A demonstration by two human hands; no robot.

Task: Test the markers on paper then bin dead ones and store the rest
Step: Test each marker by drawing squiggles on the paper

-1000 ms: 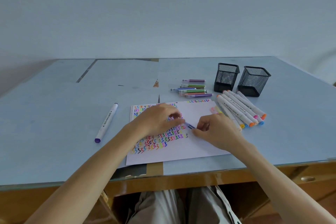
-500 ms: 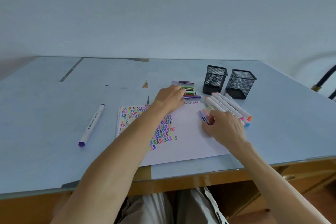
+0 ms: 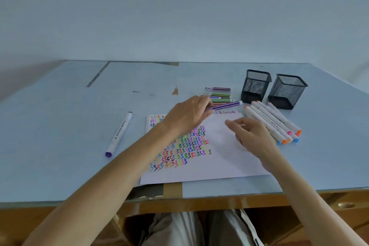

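**Purple marker in the left hand**

The left hand (image 3: 189,114) grips a purple marker (image 3: 227,105) at the far edge of the paper (image 3: 225,158), beside the pile of thin markers (image 3: 220,98). The right hand (image 3: 251,136) hovers over the paper, fingers loosely curled, holding nothing, just beside the thick white markers (image 3: 273,122) on the table (image 3: 60,126).

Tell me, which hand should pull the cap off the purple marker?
Probably the right hand. The left hand already grips the purple marker by one end, so it is busy. The right one hovers above the paper, holding nothing, close to the marker's free end.
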